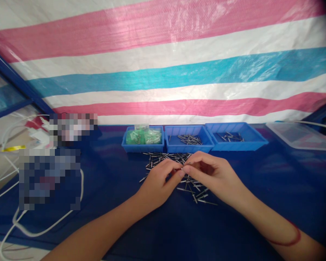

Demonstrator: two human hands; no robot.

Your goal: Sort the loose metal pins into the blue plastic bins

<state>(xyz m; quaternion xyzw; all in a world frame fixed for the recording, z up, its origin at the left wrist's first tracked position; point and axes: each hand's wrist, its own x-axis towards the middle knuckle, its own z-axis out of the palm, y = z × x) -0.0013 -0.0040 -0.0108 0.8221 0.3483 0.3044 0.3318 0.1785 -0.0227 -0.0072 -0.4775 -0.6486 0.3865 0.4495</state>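
My left hand (160,181) and my right hand (213,174) meet over a loose pile of blind rivets (197,185) on the dark blue table. Thumb and forefinger of each hand are pinched together, tip to tip. Between them a small bit of a blind rivet (182,168) shows; most of it is covered by the fingers. Behind the hands, a middle blue bin (188,148) and a right blue bin (237,145) each hold some rivets. The left blue bin (143,148) holds green-tinted plastic bags with rivet-like pieces in them.
A clear plastic lid or tray (299,136) lies at the back right. White cables (43,233) loop across the left side beside blurred-out items. Behind the table hangs a striped plastic sheet (179,79), and blue frame posts (40,107) stand at the sides.
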